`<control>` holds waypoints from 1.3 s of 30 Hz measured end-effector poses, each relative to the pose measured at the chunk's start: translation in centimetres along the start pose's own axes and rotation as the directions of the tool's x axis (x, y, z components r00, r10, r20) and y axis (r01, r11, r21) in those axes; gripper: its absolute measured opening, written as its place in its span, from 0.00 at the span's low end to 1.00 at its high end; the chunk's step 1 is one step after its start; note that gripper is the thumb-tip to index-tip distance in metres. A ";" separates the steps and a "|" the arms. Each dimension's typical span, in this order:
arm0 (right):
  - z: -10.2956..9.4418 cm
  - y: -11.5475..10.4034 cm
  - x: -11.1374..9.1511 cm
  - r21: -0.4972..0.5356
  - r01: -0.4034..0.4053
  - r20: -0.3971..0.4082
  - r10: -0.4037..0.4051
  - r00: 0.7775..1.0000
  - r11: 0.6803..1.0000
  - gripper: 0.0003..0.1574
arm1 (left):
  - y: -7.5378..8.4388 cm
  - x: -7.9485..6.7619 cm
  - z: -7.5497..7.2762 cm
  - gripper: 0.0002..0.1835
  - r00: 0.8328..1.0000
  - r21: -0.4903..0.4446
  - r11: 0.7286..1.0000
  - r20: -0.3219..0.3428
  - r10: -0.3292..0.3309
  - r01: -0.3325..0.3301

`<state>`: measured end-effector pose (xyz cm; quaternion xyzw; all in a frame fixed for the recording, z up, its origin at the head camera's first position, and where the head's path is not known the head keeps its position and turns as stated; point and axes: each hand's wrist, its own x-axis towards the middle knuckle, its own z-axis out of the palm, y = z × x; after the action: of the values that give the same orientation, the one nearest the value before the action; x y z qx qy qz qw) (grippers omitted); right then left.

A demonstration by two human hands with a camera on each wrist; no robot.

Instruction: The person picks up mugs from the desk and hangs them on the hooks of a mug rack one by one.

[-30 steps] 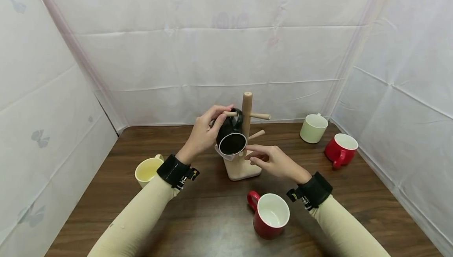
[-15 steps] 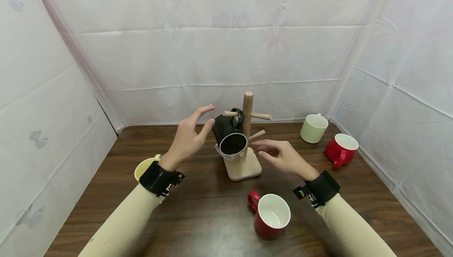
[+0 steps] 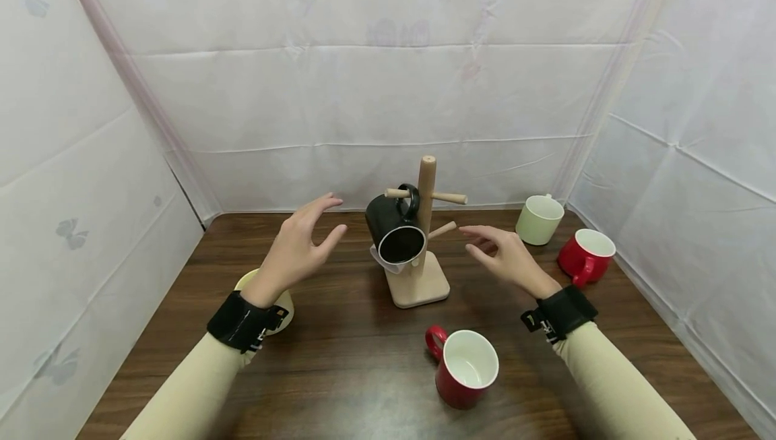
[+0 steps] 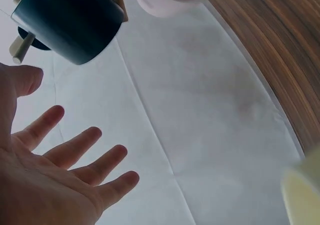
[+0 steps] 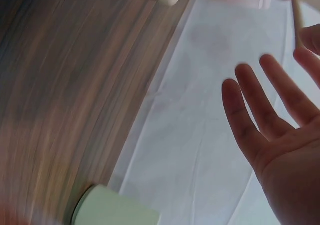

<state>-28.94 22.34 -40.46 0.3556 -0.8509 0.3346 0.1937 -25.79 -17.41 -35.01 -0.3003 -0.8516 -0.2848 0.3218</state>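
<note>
I am remotely viewing the left hand (image 3: 293, 251) and right hand (image 3: 508, 258) flanking the rack (image 3: 427, 214), fingers (image 4: 107, 162) relaxed and gripping nothing, since the upper-left peg (image 3: 395, 193) is seemingly bearing the black mug (image 3: 384, 219) by its handle (image 3: 416, 203), toward the back edge of the bench (image 3: 339, 352).

Black mug (image 3: 383, 219): black inside and out, rim whitish. Stand (image 3: 427, 285): pale tan wood. Pink mug (image 4: 167, 4): very pale tint. Near red mug (image 3: 455, 389), far red mug (image 3: 570, 263): red outside — white inside. Other mugs: green mug (image 3: 535, 226), yellow mug (image 3: 287, 308), both pale. Table (image 3: 339, 346): dark brown, streaked grain. Sheeting (image 3: 273, 100): white — faint grey bow prints at left.
</note>
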 end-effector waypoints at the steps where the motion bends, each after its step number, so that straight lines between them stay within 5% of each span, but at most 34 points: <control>1: -0.2 0.4 0.0 -0.018 -0.002 -0.012 0.002 1.000 1.000 0.24 | -0.2 -0.2 -0.1 0.24 1.000 0.015 1.000 0.006 -0.002 0.002; 9: -1.5 2.8 -0.2 -0.172 -0.009 -0.078 -0.005 0.997 0.985 0.32 | -1.1 -2.0 -1.3 0.26 0.993 0.125 0.991 0.099 -0.067 0.054; 18: -2.3 4.5 -0.6 -0.207 -0.043 -0.077 0.028 0.997 0.977 0.36 | -2.4 -4.2 -3.0 0.29 0.963 0.229 0.967 0.217 -0.158 0.108; 25: -3.5 6.4 0.4 -0.257 -0.089 -0.077 0.071 0.994 0.962 0.36 | -3.3 -6.0 -4.2 0.29 0.952 0.269 0.949 0.208 -0.225 0.166; 30: -4.7 8.1 0.4 -0.385 -0.204 -0.076 0.190 0.979 0.900 0.36 | -3.6 -6.7 -4.2 0.30 0.965 0.280 0.947 0.160 -0.208 0.157; 35: -5.6 9.7 -0.1 -0.491 -0.314 -0.057 0.330 0.942 0.813 0.39 | -3.8 -7.6 -3.8 0.33 0.980 0.272 0.950 0.084 -0.179 0.150; 39: -6.3 10.7 -0.1 -0.521 -0.358 -0.041 0.396 0.917 0.775 0.42 | -3.9 -8.4 -3.3 0.34 0.989 0.267 0.955 0.036 -0.147 0.132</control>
<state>-36.15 32.42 -40.73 0.1242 -0.9692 0.1120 0.1809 -22.11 -24.91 -40.10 -0.2016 -0.9095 -0.1824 0.3144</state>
